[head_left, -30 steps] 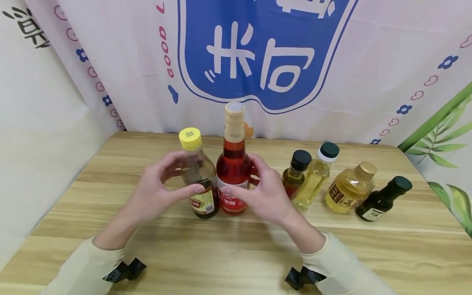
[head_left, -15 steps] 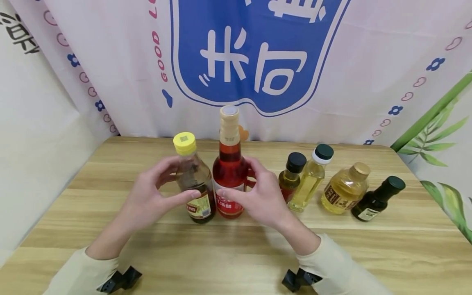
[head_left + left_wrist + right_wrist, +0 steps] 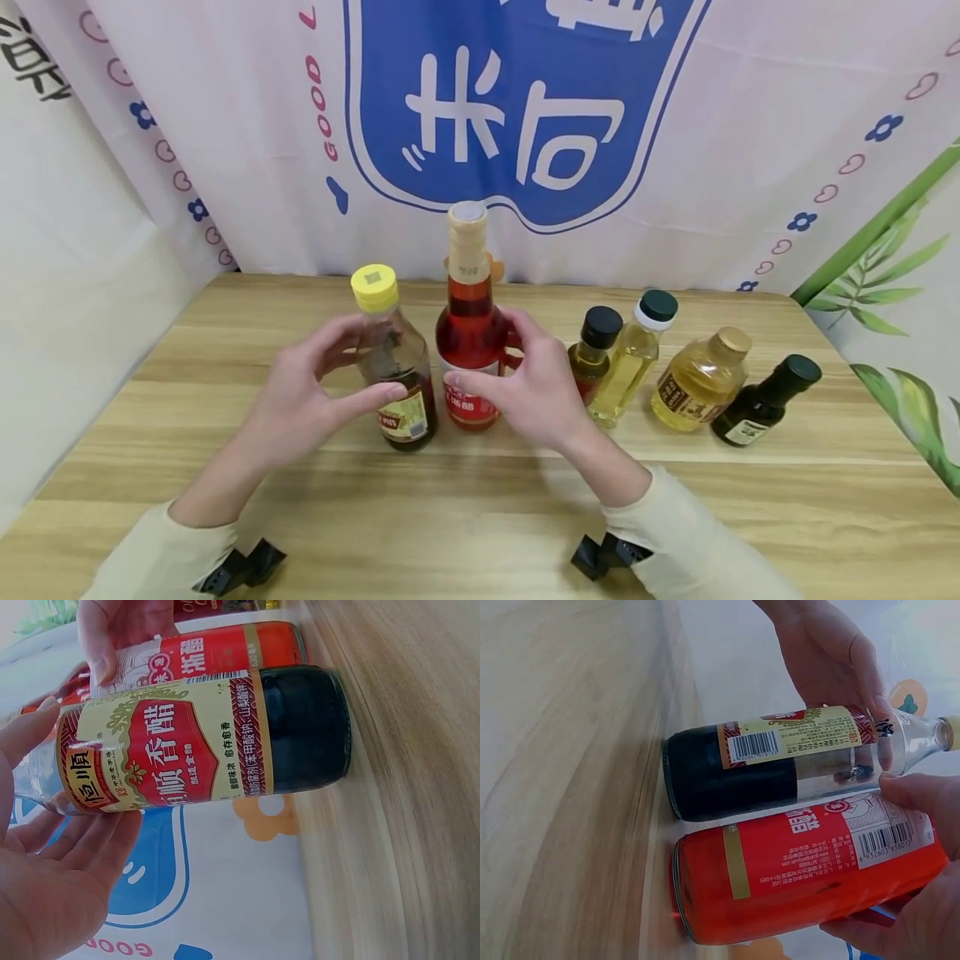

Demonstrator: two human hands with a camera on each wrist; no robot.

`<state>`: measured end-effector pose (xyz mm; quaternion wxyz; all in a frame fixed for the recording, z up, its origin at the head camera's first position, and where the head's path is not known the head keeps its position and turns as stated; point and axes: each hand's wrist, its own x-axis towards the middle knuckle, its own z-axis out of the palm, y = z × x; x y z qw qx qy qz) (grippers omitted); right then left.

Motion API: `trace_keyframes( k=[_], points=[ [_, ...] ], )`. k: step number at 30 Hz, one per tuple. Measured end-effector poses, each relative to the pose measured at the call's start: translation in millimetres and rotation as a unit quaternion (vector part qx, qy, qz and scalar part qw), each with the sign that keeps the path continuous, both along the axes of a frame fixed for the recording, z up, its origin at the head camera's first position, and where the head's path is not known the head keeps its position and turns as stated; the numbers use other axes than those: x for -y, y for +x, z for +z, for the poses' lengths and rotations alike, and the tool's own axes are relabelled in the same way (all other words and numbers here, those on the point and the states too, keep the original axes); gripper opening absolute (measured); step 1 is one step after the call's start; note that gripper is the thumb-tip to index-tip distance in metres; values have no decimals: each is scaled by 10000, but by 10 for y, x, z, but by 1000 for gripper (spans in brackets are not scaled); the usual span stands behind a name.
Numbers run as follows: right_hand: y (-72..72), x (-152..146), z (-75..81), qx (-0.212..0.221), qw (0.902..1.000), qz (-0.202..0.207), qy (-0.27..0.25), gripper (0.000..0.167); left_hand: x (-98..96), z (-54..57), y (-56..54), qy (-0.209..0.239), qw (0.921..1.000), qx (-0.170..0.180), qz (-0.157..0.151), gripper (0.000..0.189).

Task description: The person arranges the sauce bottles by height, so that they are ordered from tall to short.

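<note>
The printed curtain [image 3: 262,125] hangs behind the back edge of the bench [image 3: 450,517]. The red vinegar bottle [image 3: 471,337], tallest of the set, is upright between the bench's middle and its back edge, slightly left of centre. The dark vinegar bottle [image 3: 393,358] is upright just beside it, on the side toward the bench's left edge; a narrow gap separates the two bases in the head view. (Whether each base bears fully on the bench cannot be told.)

The left hand [image 3: 303,400] is clamped on the dark vinegar bottle, thumb at the front, fingers behind. The right hand [image 3: 536,387] is clamped on the red vinegar bottle in the same manner.

Toward the bench's right edge are the slim oil bottle [image 3: 626,375], the wide golden bottle [image 3: 693,383], the dark green bottle [image 3: 761,408] and the black-capped bottle [image 3: 590,358].

Recommended handling: keep both bottles vertical. Grip the body, not the neck; the long neck probably makes the red one easier to tip. Keep thumb and fingers opposed, since glass is likely slick. Maintain the gap to prevent knocking. Mind the right knuckles, which lie near the black-capped bottle. Do not steer by the yellow cap [image 3: 375,287].
</note>
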<state>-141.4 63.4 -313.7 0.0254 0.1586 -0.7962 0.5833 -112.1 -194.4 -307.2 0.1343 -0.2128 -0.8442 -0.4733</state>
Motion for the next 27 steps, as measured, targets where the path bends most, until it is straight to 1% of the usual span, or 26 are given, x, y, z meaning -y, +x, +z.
trace_keyframes(
  k=[6, 11, 18, 24, 27],
  points=[
    [-47, 23, 14, 47, 9999, -87, -123, 72, -16, -5, -16, 16, 10000, 21, -24, 64],
    [-124, 85, 20, 78, 9995, -241, -173, 71, -24, 2, -19, 45, 10000, 4, -44, 64],
    [-242, 209, 20, 167, 9990, -339, -255, 66, -13, 23, 8, 8, 10000, 62, 52, 63],
    [-327, 306, 35, 339, 9975, -517, -335, 71, 1, 23, 2, -39, 9999, 68, 66, 65],
    [-368, 348, 39, 357, 9973, -531, -348, 71, 2, 16, -9, -27, 10000, 55, 33, 65]
  ],
)
